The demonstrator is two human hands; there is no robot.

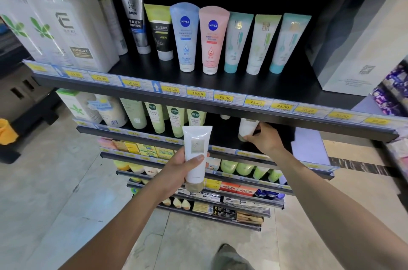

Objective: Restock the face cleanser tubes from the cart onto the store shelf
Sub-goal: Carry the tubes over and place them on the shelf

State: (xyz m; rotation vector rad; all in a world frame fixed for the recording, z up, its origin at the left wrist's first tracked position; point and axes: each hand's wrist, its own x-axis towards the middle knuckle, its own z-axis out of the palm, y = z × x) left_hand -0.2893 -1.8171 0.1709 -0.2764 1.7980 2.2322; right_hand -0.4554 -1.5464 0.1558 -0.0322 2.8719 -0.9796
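Dark store shelves fill the head view, with yellow price tags (197, 93) along the front edges and pale floor tiles (55, 192) below. On the top shelf (287, 91) many tubes stand cap down in a row, with a blue tube (185, 35) just beside a pink tube (213, 40).

The left hand (176, 172) is wrapped round a white tube (196, 148) with its thumb on the front. It holds the tube upright, gold cap down, in the air in front of the shelves.

The right hand (265, 137) reaches onto the second shelf (136, 134), fingers curled round another white tube (247, 128). Its top is hidden under the shelf above. Green tubes (176, 119) stand on that shelf to the left, apart from it.
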